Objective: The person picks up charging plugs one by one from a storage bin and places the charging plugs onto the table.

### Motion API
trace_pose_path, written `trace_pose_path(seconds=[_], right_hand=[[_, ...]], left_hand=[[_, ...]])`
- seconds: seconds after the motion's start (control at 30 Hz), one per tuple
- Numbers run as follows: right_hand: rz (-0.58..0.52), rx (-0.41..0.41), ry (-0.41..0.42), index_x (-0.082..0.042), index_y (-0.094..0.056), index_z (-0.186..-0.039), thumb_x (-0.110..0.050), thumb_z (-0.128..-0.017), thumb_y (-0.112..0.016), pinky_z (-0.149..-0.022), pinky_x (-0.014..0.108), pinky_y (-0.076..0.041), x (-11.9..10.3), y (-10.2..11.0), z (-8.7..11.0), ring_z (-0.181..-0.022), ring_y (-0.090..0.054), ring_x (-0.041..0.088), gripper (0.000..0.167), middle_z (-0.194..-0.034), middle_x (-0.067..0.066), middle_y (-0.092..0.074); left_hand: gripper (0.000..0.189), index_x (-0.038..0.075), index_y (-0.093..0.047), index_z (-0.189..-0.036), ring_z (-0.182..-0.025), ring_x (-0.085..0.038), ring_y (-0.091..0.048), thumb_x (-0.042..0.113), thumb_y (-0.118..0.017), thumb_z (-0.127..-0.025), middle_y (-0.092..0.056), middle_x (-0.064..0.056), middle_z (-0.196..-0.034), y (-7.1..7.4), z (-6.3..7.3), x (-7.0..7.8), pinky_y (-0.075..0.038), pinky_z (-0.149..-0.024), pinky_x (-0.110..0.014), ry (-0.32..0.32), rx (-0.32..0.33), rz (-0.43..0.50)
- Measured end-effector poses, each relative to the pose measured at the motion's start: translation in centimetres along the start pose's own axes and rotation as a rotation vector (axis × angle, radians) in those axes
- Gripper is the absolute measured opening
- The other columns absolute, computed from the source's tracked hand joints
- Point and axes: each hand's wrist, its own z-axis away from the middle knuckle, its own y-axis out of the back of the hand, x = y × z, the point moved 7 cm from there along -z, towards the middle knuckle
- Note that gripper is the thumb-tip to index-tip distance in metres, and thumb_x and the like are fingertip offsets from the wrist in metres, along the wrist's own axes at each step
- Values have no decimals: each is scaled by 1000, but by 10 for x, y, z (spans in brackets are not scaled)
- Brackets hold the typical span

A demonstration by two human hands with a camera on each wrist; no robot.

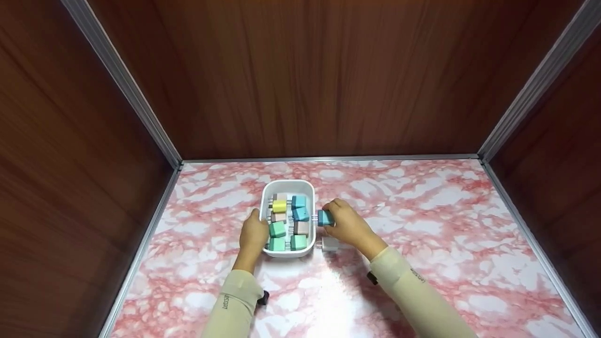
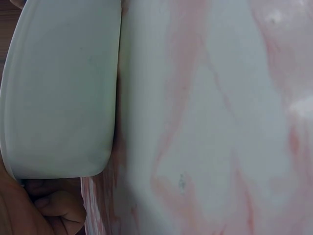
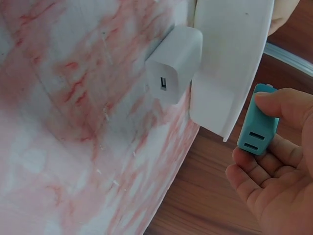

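My left hand grips the left wall of a white plastic bin; in the left wrist view its curled fingers show at the bin's edge. Between thumb and fingers, my right hand pinches a blue USB wall charger just outside the bin's right rim. Its prongs point left toward the bin, and two USB ports face the right wrist camera. Inside the bin lie chargers in two rough columns: a yellow charger, plus several blue, green and pinkish ones.
A white charger with one USB port rests on the table close to the bin's right side, below my right hand. The red-and-white marbled table is bounded by metal edge strips and dark wood panels at the back and sides.
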Motion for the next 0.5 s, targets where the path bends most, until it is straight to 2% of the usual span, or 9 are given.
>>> trace_pose_path(seconds=[0.27,0.5], right_hand=[[2,-14,-40,-4,-65,-121,-14,-81,-83,-93,40,-52,7,-3,3,-104,-58,22,45,-115,8,-61],[-4,-6,-54,-3,-65,-121,-16,-80,-86,-91,40,-53,13,-4,4,-100,-59,21,47,-112,8,-60]], left_hand=[[31,3,-59,-129,-112,-39,-68,15,-50,-102,-70,-20,-122,1,1,1,-51,-89,-56,-1,-1,-31],[36,2,-56,-135,-115,-39,-66,15,-49,-102,-68,-21,-127,1,1,3,-50,-93,-56,2,-10,-20]])
